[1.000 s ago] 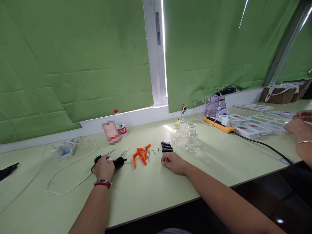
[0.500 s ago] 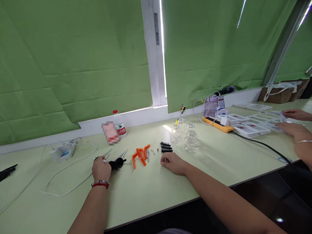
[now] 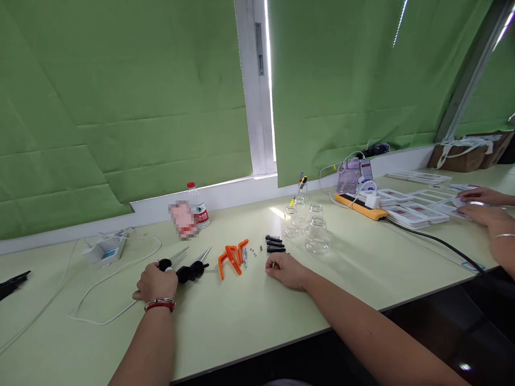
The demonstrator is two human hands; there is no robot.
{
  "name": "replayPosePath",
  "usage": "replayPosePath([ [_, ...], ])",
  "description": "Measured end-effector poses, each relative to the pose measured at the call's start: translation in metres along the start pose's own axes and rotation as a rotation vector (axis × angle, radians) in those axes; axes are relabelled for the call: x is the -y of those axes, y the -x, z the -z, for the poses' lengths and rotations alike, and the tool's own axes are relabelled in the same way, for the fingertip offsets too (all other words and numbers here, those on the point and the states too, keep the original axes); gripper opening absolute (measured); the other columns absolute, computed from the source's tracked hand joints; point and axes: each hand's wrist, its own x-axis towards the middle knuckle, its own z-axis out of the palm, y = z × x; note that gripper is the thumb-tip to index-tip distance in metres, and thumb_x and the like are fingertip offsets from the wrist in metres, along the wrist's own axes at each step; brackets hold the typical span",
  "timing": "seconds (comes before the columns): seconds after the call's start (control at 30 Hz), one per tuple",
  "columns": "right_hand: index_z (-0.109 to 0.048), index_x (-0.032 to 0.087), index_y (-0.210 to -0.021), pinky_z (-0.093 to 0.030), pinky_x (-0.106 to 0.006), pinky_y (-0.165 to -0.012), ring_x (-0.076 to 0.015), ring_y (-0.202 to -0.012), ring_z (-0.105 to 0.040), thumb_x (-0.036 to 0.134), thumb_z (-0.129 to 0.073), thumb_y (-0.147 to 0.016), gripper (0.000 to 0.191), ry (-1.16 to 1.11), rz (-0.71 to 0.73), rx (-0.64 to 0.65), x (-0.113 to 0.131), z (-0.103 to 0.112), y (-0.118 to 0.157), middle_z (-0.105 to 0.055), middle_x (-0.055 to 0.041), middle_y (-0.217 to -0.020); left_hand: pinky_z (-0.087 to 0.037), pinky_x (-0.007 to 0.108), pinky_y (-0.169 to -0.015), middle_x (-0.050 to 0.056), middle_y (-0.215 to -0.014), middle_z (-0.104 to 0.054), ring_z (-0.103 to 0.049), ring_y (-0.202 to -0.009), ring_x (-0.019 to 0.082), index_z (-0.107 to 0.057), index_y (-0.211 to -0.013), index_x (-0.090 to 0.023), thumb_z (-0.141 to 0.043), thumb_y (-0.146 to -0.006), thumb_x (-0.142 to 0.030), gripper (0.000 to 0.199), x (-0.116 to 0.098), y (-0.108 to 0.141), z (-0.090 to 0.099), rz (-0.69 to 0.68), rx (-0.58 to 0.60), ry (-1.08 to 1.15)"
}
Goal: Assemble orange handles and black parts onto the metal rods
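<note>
My left hand (image 3: 156,282) rests palm down at the near end of a black-ended piece with thin metal rods (image 3: 177,256). Its fingers look spread and touch the black end, though some are hidden. Beside it lies a second black piece with pointed metal rods (image 3: 193,269). Orange plastic handles (image 3: 231,260) lie to the right, with several metal pins (image 3: 245,257) and small metal bits (image 3: 252,252) near them. Loosely curled on the table, my right hand (image 3: 285,269) shows nothing in its fingers. Just behind it are several black parts with springs (image 3: 275,244).
Clear glass jars (image 3: 317,236) stand behind my right hand, one holding yellow-black tools. A water bottle (image 3: 199,206) stands at the back. White cable (image 3: 100,323) loops at the left. An orange power strip (image 3: 360,207) and another person's hands (image 3: 485,213) over white cards are at the right.
My left hand has shifted left and spread, uncovering more of the black end. The rodded piece has moved slightly right. My right hand stays put. The other person's hands have moved a little.
</note>
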Motion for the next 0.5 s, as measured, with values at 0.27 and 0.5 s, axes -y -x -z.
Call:
replayPosePath([
  [0.27, -0.061, 0.019, -0.081, -0.038, -0.023, -0.057, -0.0117, -0.063, -0.048, 0.026, -0.059, -0.077, 0.009, 0.008, 0.001, -0.004, -0.0019, -0.0009, -0.0011, -0.055, -0.0001, -0.071, -0.037, 0.056, -0.081, 0.019, -0.101, -0.064, -0.061, -0.092, 0.041, -0.052, -0.107, -0.019, -0.060, -0.062, -0.034, 0.048, 0.0082, -0.0061, -0.0089, 0.035, 0.059, 0.043],
  [0.5, -0.061, 0.018, -0.083, -0.037, -0.023, -0.055, -0.0114, -0.062, -0.048, 0.026, -0.056, -0.079, 0.010, 0.022, 0.013, -0.005, -0.0048, -0.0021, -0.0026, -0.055, -0.0001, -0.070, -0.046, 0.045, -0.081, 0.018, -0.107, -0.060, -0.058, -0.099, 0.034, -0.053, -0.109, -0.016, -0.058, -0.067, -0.031, 0.045, 0.0040, -0.0019, -0.0041, -0.016, -0.046, 0.232],
])
